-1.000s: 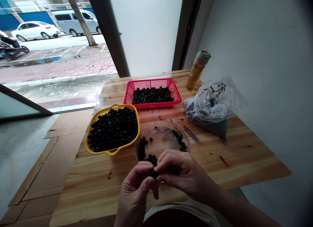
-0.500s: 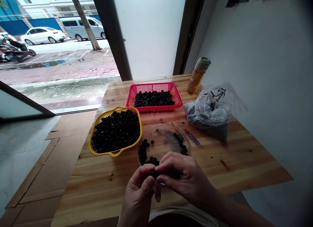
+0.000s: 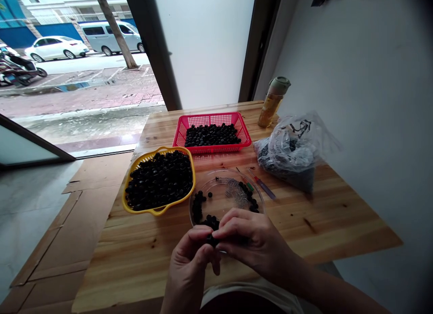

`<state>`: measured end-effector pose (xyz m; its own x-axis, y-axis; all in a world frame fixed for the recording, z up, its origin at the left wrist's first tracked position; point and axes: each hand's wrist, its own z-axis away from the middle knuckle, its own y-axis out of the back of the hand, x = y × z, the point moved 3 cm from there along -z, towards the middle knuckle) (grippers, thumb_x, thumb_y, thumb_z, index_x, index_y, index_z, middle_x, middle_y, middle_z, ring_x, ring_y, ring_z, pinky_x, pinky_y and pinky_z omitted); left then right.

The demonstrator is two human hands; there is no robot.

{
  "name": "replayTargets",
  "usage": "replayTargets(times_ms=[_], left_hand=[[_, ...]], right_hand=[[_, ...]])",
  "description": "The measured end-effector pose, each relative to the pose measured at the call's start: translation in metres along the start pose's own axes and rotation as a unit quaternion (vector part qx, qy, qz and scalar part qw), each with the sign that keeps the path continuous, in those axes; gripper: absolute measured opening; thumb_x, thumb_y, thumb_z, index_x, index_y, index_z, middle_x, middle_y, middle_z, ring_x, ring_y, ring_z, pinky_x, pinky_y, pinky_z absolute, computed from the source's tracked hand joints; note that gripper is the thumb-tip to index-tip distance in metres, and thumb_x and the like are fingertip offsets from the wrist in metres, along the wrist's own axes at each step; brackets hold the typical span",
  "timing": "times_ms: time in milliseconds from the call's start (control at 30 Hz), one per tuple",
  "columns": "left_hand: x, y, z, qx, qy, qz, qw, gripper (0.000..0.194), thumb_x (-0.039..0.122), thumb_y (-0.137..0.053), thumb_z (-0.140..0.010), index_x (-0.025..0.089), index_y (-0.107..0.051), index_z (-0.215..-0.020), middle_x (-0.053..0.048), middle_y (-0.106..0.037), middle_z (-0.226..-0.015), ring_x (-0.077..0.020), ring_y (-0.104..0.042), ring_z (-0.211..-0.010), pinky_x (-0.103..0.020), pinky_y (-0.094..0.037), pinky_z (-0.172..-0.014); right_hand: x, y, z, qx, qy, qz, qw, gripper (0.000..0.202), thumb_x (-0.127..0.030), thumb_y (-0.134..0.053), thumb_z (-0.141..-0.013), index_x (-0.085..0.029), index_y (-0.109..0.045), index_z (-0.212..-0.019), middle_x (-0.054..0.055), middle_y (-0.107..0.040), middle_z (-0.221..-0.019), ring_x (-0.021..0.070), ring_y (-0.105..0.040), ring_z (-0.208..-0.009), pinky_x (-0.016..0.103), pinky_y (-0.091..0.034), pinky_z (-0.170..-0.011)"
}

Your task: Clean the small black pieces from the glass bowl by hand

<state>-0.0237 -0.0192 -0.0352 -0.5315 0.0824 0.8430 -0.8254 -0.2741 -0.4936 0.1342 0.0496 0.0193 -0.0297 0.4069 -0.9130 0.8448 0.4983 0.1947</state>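
Between my fingertips is a small round black part (image 3: 212, 240), mostly covered, so its exact kind is unclear. My left hand (image 3: 192, 257) pinches it from the left with thumb and fingers. From the other side my right hand (image 3: 248, 237) grips it with thumb and forefinger. Both hands are over the near edge of a clear round tray (image 3: 219, 205). Inside that tray lie clusters of small black round pieces (image 3: 197, 208) and a tangle of thin silvery wire-like pieces (image 3: 236, 193). The tray's near side is hidden behind my hands.
A yellow basket (image 3: 194, 169) heaped with black rounded parts stands left, a red basket (image 3: 246, 132) with more behind. On the right are two screwdrivers, one purple-handled (image 3: 267, 189) and one green-handled (image 3: 250, 187), a plastic bag (image 3: 291, 156) and a bottle (image 3: 270, 106) on the wooden table (image 3: 135, 260).
My hands stay together on the black part, with only a slight shift of the fingers. The whole view has moved a little.
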Motion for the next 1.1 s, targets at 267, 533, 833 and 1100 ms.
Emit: replayTargets(times_ms=[267,533,833,1100], left_hand=[[0.002,-0.002,0.003,-0.016,-0.012,-0.016,1.000,0.025,0.040,-0.091,-0.077,0.022,-0.082,-0.092,-0.003,-0.068,-0.085,-0.0126,-0.062,-0.056,-0.024,-0.052,-0.051],[0.001,-0.001,0.008,-0.014,0.000,-0.011,1.000,0.025,0.040,-0.091,-0.078,0.022,-0.081,-0.093,-0.003,-0.067,-0.087,-0.0136,-0.063,-0.059,-0.025,-0.052,-0.052],[0.004,0.002,0.008,-0.015,-0.049,-0.033,0.998,0.013,0.034,-0.087,-0.083,0.028,-0.083,-0.094,-0.002,-0.070,-0.095,-0.0123,-0.065,-0.059,-0.025,-0.057,-0.055],[0.007,0.002,0.006,-0.034,-0.086,-0.088,0.992,0.008,0.028,-0.084,-0.087,0.027,-0.084,-0.095,-0.003,-0.071,-0.095,-0.0122,-0.068,-0.063,-0.023,-0.059,-0.058]], right_hand=[[0.016,-0.008,0.001,-0.041,-0.250,-0.307,0.917,0.029,-0.037,-0.093,-0.075,-0.015,-0.079,-0.087,0.002,-0.073,-0.075,0.0096,-0.066,-0.055,0.019,-0.057,-0.053],[0.014,-0.007,0.000,-0.039,-0.252,-0.311,0.915,0.024,-0.033,-0.092,-0.077,-0.015,-0.080,-0.087,0.002,-0.072,-0.074,0.0092,-0.067,-0.056,0.018,-0.056,-0.054],[0.005,-0.006,0.000,-0.037,-0.188,-0.190,0.963,0.014,-0.026,-0.082,-0.085,-0.014,-0.078,-0.088,0.001,-0.067,-0.075,0.0101,-0.065,-0.056,0.021,-0.054,-0.054],[-0.002,0.002,-0.005,-0.052,-0.115,-0.028,0.992,0.013,-0.023,-0.082,-0.085,-0.012,-0.083,-0.090,0.007,-0.074,-0.077,0.0143,-0.069,-0.064,0.022,-0.052,-0.059]])
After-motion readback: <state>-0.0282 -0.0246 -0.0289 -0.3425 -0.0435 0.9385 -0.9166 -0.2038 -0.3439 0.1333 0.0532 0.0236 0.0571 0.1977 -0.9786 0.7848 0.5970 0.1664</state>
